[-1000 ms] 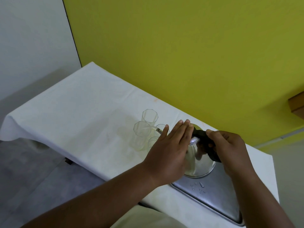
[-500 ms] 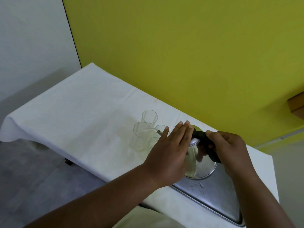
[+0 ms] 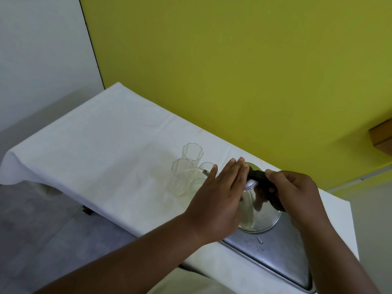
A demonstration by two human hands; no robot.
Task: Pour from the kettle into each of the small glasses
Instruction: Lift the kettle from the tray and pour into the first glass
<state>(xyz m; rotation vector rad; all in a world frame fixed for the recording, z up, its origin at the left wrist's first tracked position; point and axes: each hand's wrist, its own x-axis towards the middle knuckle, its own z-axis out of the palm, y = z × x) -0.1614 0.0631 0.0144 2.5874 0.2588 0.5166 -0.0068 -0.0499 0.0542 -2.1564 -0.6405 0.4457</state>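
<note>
stream now arcing from kettle (image 3: 259, 211) spout into glass (image 3: 182, 169) left of kettle; right hand (image 3: 297, 194) gripping handle (image 3: 262, 180), left hand (image 3: 218, 198) flat on lid; pouring underway.

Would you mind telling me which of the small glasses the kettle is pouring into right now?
The front-left glass, nearest the table's free end: the pale stream from the kettle spout arcs over its rim. The back glass and the two by the left hand get none.
</note>
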